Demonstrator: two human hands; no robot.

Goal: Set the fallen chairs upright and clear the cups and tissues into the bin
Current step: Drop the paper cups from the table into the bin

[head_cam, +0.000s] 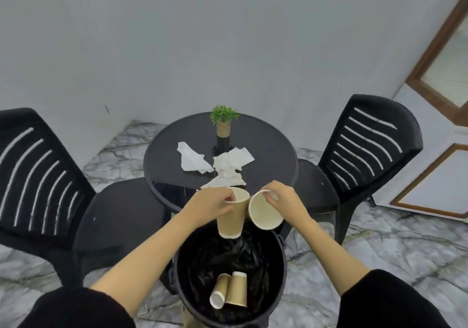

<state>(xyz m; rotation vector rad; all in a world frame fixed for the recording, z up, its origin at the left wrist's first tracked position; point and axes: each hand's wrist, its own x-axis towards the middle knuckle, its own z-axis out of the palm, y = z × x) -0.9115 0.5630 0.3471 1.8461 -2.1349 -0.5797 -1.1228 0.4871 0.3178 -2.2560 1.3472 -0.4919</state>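
My left hand (211, 205) pinches the rim of an upright tan paper cup (231, 217), held over the black bin (279, 274). My right hand (281, 198) grips the rim of a second paper cup (264, 212), tilted so its mouth faces me. Two more cups (229, 289) lie upside down inside the bin on its black liner. White tissues (192, 160) and a crumpled tissue heap (229, 167) lie on the round black table (268, 155). A black chair (43, 176) stands upright at the left, another black chair (367, 145) at the right.
A small potted plant (224, 120) stands at the table's far side. Grey walls close in behind and to the left. A wood-framed door (440, 79) is at the right. The floor (395, 246) is marbled grey tile.
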